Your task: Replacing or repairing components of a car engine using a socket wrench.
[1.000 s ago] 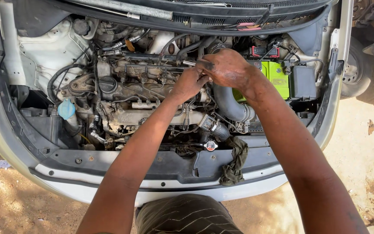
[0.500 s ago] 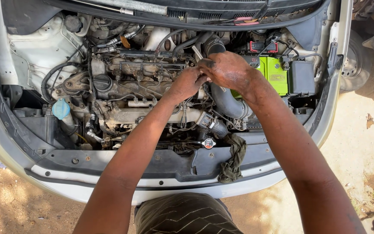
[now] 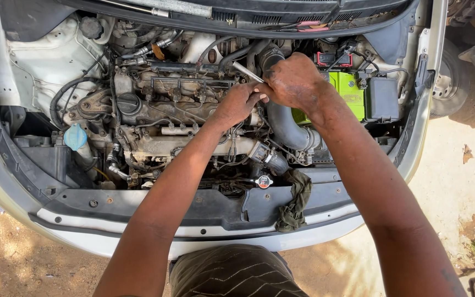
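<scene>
Head view: hands (image 3: pixel 270 91) perhaps gripping wrench (image 3: pixel 247 71)

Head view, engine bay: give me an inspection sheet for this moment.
Surface: open engine bay of a pale car, engine exposed.
Job's things: slim metal tool above the thick black intake hose.
Clutter: dark rag draped over the front panel.
Hands: left hand and right hand meet at the tool; exact grip cannot be told.
Cables: black hoses and wires cross the engine; red-covered terminal on the green battery.
Surroundings: blue reservoir cap, front wheel, sandy ground.
</scene>
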